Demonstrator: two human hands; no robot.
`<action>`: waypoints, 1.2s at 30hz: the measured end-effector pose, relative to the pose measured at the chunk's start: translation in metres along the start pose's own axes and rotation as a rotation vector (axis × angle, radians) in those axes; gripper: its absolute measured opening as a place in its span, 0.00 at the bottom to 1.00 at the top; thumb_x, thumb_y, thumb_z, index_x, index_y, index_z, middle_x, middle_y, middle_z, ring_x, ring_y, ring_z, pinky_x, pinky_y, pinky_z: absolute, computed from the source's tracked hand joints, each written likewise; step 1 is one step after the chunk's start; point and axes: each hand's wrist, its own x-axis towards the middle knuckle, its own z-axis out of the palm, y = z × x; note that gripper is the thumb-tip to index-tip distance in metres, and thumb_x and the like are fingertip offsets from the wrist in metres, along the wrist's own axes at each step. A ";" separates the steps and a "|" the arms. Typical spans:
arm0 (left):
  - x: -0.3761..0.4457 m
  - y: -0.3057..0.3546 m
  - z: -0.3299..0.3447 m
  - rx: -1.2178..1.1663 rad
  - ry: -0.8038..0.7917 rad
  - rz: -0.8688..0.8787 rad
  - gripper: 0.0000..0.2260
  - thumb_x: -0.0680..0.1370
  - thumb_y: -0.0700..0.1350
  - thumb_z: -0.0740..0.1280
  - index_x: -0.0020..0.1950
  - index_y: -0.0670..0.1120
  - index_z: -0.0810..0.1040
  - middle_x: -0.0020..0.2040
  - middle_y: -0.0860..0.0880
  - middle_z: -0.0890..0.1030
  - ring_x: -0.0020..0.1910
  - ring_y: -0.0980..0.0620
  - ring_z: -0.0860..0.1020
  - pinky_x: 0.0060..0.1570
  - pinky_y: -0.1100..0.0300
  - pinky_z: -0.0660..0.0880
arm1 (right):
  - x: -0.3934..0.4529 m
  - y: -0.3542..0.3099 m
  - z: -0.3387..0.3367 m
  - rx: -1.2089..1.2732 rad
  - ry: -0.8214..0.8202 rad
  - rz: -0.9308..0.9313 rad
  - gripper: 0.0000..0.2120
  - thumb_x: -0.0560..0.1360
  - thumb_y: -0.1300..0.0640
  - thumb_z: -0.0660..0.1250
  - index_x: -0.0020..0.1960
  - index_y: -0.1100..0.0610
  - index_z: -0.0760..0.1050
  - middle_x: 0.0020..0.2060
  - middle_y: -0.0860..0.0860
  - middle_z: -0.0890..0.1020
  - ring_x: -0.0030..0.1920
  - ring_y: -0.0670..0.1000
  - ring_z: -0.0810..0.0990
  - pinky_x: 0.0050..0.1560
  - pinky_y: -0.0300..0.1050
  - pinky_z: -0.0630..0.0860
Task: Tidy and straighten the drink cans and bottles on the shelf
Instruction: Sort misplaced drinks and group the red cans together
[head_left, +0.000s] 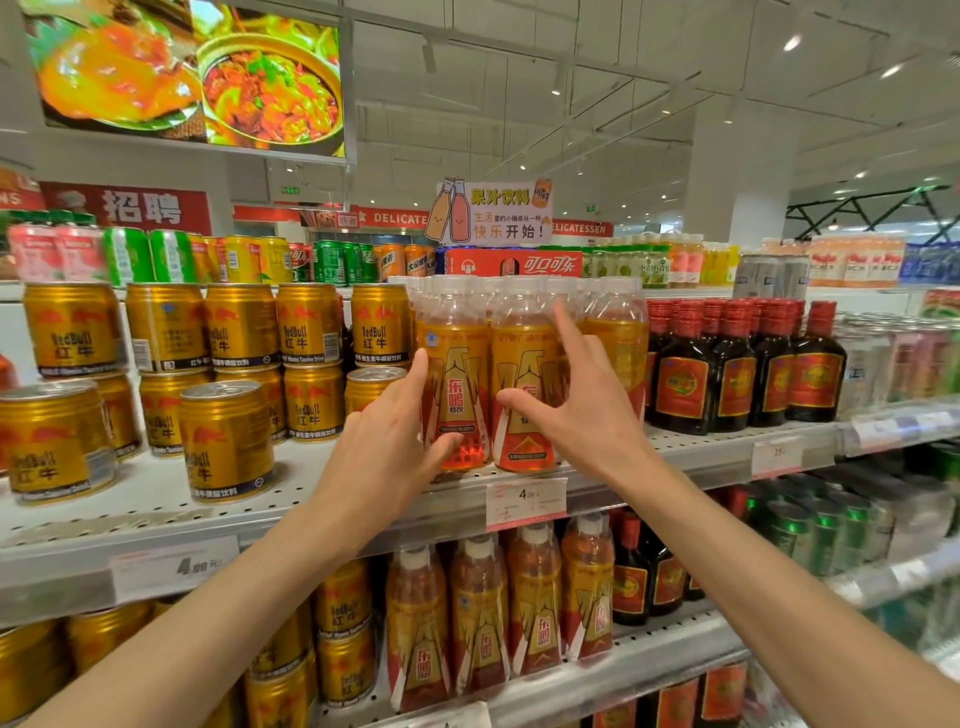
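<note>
Standing at the shelf edge just above the price tag, two orange bottles face forward with labels square, and more of the same fill in behind them. My left hand is around the left bottle — forefinger up along its side, thumb pressed low on its front. My right hand is spread wide in front of the right one, forefinger pointing up and thumb stretched toward the label; whether it touches the bottle I cannot tell, and it grips nothing.

Right of these bottles, the dark bottles with red caps stand in a close, even row and look finished. Left of them is where the work remains, I judge: the gold cans are stacked unevenly — some two high at the back, two singles pulled forward near the edge, and one upper can turned so its back panel shows. So the orange pair seems nearly straight, the cans not yet done.
</note>
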 end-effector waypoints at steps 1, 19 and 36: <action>0.000 -0.001 -0.001 0.004 -0.007 -0.004 0.43 0.77 0.56 0.70 0.83 0.49 0.47 0.72 0.51 0.74 0.61 0.49 0.79 0.63 0.45 0.75 | 0.000 0.000 0.002 0.010 0.000 0.002 0.50 0.73 0.39 0.73 0.83 0.43 0.43 0.75 0.49 0.65 0.57 0.41 0.69 0.58 0.40 0.66; -0.006 -0.006 0.004 -0.065 -0.054 0.013 0.42 0.78 0.53 0.70 0.83 0.52 0.46 0.75 0.50 0.68 0.52 0.53 0.81 0.60 0.45 0.77 | -0.012 0.008 0.000 0.064 -0.064 0.078 0.48 0.75 0.39 0.72 0.83 0.43 0.44 0.79 0.47 0.62 0.77 0.50 0.64 0.73 0.52 0.65; -0.094 -0.024 -0.044 -0.589 0.053 -0.226 0.14 0.78 0.49 0.71 0.62 0.58 0.76 0.50 0.60 0.83 0.51 0.61 0.81 0.49 0.67 0.79 | -0.104 -0.014 0.021 0.519 -0.043 0.279 0.08 0.78 0.50 0.70 0.57 0.46 0.79 0.45 0.45 0.86 0.44 0.46 0.85 0.43 0.43 0.84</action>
